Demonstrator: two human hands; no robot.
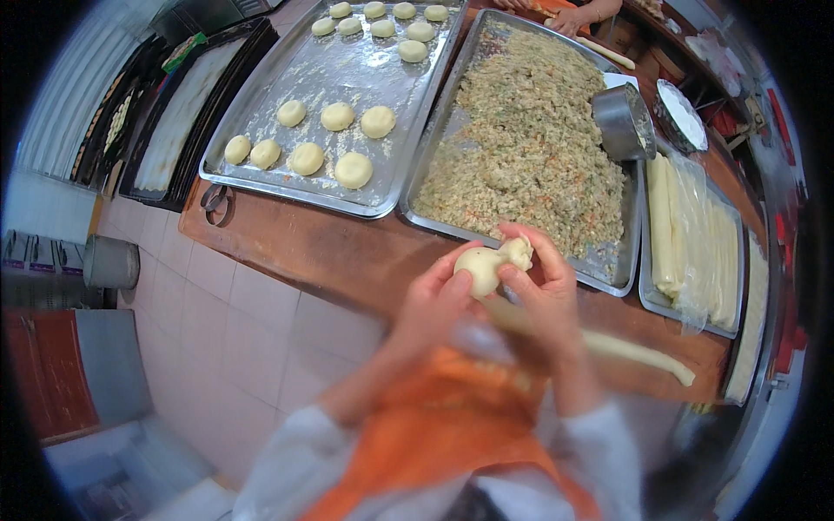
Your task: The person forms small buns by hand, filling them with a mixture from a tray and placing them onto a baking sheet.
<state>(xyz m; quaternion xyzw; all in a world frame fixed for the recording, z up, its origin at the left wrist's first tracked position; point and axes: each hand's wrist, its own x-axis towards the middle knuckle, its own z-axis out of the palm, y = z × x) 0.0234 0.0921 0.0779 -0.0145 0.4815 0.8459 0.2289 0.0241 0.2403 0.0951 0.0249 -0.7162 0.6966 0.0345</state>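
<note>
Above the brown wooden tabletop (287,247) edge, the left hand (434,300) cups the pale round dough ball (479,267) while right hand (546,282) fingers (532,246) pinch its upper-right tip, nearest the filling tray (608,269).

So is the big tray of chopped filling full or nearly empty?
Mostly full. The chopped filling covers nearly the whole metal tray; bare metal shows only along its near edge and far corner.
</note>
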